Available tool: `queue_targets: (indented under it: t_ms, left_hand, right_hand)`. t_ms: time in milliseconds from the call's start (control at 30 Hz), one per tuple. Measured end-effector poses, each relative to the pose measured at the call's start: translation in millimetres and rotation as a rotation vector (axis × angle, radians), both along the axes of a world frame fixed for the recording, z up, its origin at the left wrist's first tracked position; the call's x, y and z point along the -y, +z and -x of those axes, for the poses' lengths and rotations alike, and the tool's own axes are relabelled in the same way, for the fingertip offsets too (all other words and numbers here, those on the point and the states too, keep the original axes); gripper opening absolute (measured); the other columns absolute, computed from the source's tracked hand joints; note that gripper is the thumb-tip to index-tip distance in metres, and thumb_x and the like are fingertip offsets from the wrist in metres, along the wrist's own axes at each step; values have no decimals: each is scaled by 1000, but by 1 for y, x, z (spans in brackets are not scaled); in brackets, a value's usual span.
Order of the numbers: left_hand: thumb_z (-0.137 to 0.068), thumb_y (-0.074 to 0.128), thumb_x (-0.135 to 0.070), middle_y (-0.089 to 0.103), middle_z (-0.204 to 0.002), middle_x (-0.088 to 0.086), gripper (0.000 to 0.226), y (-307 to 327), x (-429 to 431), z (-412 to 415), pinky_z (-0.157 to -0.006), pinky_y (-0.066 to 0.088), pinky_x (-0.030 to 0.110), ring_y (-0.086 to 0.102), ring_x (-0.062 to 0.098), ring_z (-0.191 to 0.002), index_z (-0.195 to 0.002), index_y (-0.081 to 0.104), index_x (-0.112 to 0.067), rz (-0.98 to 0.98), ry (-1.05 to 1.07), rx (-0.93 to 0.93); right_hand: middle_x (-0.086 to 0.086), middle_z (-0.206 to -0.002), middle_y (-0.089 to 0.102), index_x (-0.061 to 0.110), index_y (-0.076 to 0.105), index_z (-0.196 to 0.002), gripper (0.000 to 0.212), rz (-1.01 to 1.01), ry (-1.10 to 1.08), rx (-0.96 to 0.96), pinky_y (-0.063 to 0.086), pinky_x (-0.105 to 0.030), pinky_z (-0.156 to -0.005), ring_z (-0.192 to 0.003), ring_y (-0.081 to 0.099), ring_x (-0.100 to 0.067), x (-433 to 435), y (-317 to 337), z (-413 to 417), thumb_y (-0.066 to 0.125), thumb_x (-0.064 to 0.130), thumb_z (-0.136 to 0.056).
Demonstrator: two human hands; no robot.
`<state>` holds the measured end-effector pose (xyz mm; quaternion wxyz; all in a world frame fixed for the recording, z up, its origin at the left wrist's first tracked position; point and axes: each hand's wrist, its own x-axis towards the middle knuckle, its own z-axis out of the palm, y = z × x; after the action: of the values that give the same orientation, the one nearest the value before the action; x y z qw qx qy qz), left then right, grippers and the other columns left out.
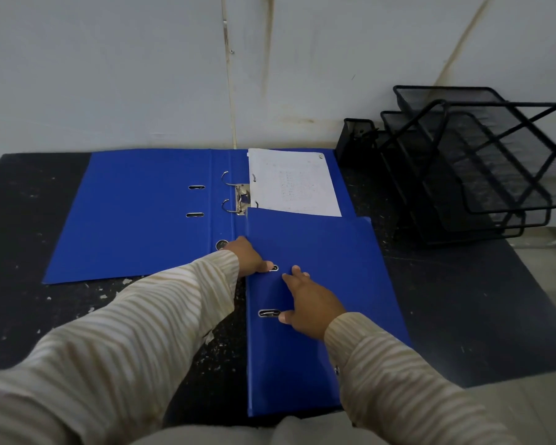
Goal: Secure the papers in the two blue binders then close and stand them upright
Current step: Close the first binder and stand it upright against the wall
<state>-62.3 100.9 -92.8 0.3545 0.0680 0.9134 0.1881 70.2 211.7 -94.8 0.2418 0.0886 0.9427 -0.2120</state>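
The closed blue lever-arch binder (318,300) lies flat on the desk (463,300), its far corner overlapping the open blue binder (135,213). The left hand (249,260) has its grip clamped on the closed binder's spine edge, thumb beside the upper cover slot (274,268). The right hand (312,305) lies flat on the cover, fingers spread apart and gripping nothing, thumb touching the lower cover slot (269,313). Beyond the left grip, the open binder's rings (226,192) stand parted and the papers (294,183) sit on the posts, seemingly unclamped, though the lever is too small to read. To stand the closed binder well, keep the cover pressed shut, lift from the spine side, pivot it clear of the open binder, and set it down squarely on its bottom edge
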Motion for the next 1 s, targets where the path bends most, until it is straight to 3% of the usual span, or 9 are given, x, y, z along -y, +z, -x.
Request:
queue_targets:
  t_ms: [200, 300, 433, 533, 733, 1000]
  left_hand:
    - [-73, 72, -53, 54, -128, 9, 84, -5, -4, 1, -84, 42, 31, 53, 28, -116, -133, 37, -7, 52, -23, -44]
    - [-75, 69, -53, 54, -125, 12, 81, -7, -2, -2, -92, 48, 39, 56, 29, -110, -131, 37, -5, 52, -38, -65]
    - [-83, 63, -48, 54, -122, 14, 69, -5, 0, 1, -79, 51, 36, 59, 30, -105, -129, 37, -4, 46, -75, -12]
    - [-81, 66, -47, 57, -120, 13, 68, -4, -4, 3, -85, 49, 35, 59, 28, -106, -127, 41, -3, 71, -69, -27]
    - [-77, 73, -43, 52, -128, 13, 80, -6, -9, -4, -90, 49, 36, 55, 29, -113, -132, 33, -3, 14, 52, -22]
    - [-78, 73, -41, 46, -137, 13, 74, -9, 1, -14, -95, 48, 41, 54, 32, -116, -134, 36, -8, -175, 155, -16]
  right_hand:
    - [0, -159, 1, 16, 19, -147, 76, -10, -5, 1, 38, -39, -106, -146, 11, -24, 2, 0, 1, 64, 29, -86]
    - [-1, -159, 2, 16, 20, -146, 76, -14, -5, 5, 38, -40, -107, -146, 11, -23, 2, 0, 1, 64, 29, -86]
    - [0, -159, 3, 16, 21, -145, 75, -17, -2, 5, 39, -40, -105, -145, 14, -24, 2, 0, 3, 64, 30, -86]
    - [-1, -159, 3, 16, 21, -146, 75, -17, 1, 5, 39, -39, -105, -145, 14, -24, 1, -1, 3, 64, 29, -86]
    - [-3, -160, -2, 17, 17, -147, 77, -15, -8, 14, 34, -39, -108, -146, 8, -23, 1, -7, 2, 63, 30, -87]
    - [0, -159, -3, 18, 13, -149, 77, -2, -18, 21, 34, -39, -109, -146, 5, -21, 1, -5, -1, 60, 29, -89]
